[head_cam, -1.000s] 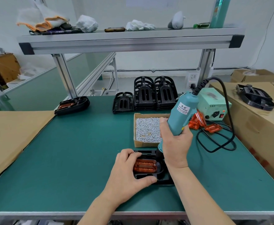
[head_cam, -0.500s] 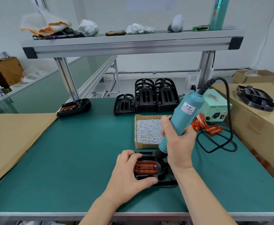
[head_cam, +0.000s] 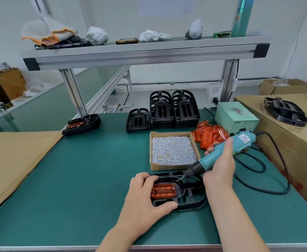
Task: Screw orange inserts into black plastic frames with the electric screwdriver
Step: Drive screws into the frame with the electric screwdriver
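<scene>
A black plastic frame (head_cam: 190, 196) lies on the green mat near the front edge, with an orange insert (head_cam: 163, 192) seated in its left half. My left hand (head_cam: 146, 197) grips the frame's left end, fingers over the top edge and thumb under the near edge. My right hand (head_cam: 220, 166) holds the teal electric screwdriver (head_cam: 221, 151), which slants down to the left. Its bit hovers just above the frame's upper rim, right of the insert.
A cardboard box of small silver screws (head_cam: 173, 150) sits just behind the frame. Loose orange inserts (head_cam: 210, 134) pile beside a green power unit (head_cam: 237, 118). Stacks of black frames (head_cam: 173, 110) stand at the back; one frame with an insert (head_cam: 81, 122) lies far left. The black cord (head_cam: 269, 179) loops right.
The screwdriver has tilted from nearly upright to a low slant, its rear swung right and its bit lifted off the frame. My left hand has kept its hold.
</scene>
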The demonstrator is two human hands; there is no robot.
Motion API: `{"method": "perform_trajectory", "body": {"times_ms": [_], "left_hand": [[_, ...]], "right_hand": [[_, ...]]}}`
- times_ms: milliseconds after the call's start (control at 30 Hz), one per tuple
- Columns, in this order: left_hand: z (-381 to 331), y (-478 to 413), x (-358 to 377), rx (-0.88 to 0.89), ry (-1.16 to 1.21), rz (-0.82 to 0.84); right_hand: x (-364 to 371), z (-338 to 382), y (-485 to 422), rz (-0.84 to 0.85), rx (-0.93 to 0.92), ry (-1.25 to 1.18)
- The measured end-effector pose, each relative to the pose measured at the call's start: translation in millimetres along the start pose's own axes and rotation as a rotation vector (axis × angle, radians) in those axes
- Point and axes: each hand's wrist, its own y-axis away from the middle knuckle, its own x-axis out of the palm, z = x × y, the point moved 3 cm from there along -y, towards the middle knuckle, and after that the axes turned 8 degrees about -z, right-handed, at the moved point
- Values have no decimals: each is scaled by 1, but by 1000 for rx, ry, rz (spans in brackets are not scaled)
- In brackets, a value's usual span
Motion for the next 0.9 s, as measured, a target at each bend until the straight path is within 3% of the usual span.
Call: {"method": "perform_trajectory", "body": {"times_ms": [333,533,900], "left_hand": [[0,0,-1,-9,-26,15],[-6,-41,-12,9,-75,-169],[-7,-149,4,123,-528,263]], "right_hand": [[-11,-11,-22,166,177,-51],[-11,-13,-20,190,131,-31],[-11,-15,-19,238,50,61]]}}
